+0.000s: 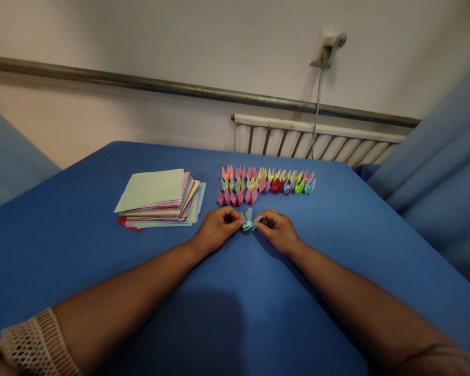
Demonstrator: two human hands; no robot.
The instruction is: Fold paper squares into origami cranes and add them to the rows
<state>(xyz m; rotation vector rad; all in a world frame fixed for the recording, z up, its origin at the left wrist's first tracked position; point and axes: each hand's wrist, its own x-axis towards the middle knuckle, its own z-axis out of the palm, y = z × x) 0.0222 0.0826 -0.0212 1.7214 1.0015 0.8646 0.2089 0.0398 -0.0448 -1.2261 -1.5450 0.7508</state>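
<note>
A light blue origami crane [249, 223] is pinched between my two hands just above the blue tabletop. My left hand [218, 227] grips its left side between thumb and forefinger. On the opposite side, the thumb and fingertips of my right hand [277, 228] close on the right wing. Just beyond my hands stand rows of finished paper cranes [277, 185] in pink, orange, yellow, red, purple, green and light blue. The front row is shorter and sits near my left fingers.
Left of the cranes lies a loose stack of coloured paper sheets [152, 193], pale green on top. The blue-covered table [82, 261] meets a wall with a metal rail [180, 89] and a white slatted frame [321, 130]. Blue curtains [434, 146] hang at the right.
</note>
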